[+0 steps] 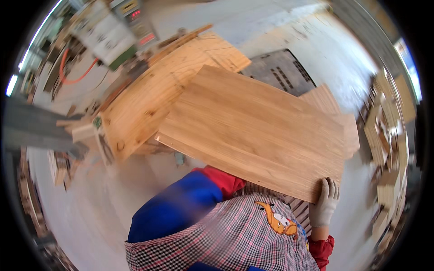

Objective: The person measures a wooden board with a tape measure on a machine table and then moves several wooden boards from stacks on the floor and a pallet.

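Observation:
A wide brown wooden board [255, 131] lies tilted across the middle of the view, its near edge close to my apron. My right hand [326, 203], in a white glove, grips the board's near right corner, fingers over the top face. My left arm reaches in with a blue sleeve and red cuff, and its hand is hidden beneath or behind the board. Under the board's right end, parts of other wooden panels [322, 100] stick out.
A yellowish wooden worktable [167, 86] stands at the left, beyond the board. Behind it is a machine [106, 36] with a lit red display. A grey slotted plastic pallet [285, 72] lies on the floor. Stacked wooden pieces [384, 135] line the right side.

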`<state>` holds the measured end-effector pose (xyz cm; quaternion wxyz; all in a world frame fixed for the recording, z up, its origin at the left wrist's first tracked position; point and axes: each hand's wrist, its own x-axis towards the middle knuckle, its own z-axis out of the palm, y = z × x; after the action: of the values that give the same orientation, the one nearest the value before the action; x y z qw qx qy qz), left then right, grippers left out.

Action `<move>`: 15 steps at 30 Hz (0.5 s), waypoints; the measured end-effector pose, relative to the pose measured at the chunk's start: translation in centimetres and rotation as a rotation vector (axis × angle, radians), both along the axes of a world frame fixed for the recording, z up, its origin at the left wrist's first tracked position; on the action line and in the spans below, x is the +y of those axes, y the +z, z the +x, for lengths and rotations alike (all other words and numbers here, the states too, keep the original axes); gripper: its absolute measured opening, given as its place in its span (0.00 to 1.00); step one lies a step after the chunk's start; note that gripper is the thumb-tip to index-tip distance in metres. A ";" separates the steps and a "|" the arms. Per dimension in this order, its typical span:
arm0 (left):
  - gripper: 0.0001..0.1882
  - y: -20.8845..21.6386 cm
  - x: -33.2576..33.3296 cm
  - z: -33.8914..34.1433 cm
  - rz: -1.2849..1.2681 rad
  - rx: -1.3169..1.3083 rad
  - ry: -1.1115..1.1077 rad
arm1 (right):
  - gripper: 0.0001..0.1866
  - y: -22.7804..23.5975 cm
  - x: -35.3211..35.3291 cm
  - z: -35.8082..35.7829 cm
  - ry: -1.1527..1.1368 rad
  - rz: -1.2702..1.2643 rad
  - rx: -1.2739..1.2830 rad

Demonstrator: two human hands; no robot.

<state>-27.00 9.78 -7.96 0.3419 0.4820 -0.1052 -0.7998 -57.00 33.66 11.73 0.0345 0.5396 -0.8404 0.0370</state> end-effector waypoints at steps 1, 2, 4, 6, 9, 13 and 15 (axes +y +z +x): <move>0.30 -0.1 1.2 1.0 -0.003 -0.013 0.046 | 0.31 -0.6 -0.1 -0.6 0.053 0.011 0.005; 0.30 0.0 2.0 1.6 -0.004 -0.030 0.088 | 0.31 -1.0 -0.6 -1.4 0.107 0.022 0.009; 0.30 0.0 4.2 3.1 -0.002 -0.056 0.173 | 0.32 -1.5 -2.0 -2.1 0.206 0.041 -0.005; 0.30 -0.1 6.0 4.9 0.005 -0.089 0.252 | 0.32 -1.7 -3.6 -1.7 0.293 0.054 -0.031; 0.30 -0.9 7.3 6.9 0.017 -0.108 0.320 | 0.32 -3.1 -5.9 -0.8 0.413 0.017 -0.060; 0.30 -2.6 7.2 9.6 0.055 -0.127 0.369 | 0.30 -3.0 -10.7 2.1 0.532 0.049 -0.088; 0.30 -3.8 6.1 10.8 0.075 -0.127 0.369 | 0.30 -3.1 -13.1 3.3 0.567 0.042 -0.099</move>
<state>-16.16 15.85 -11.71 0.4570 0.5552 -0.0068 -0.6949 -53.68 20.59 8.67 -0.0295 0.7512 -0.6572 0.0539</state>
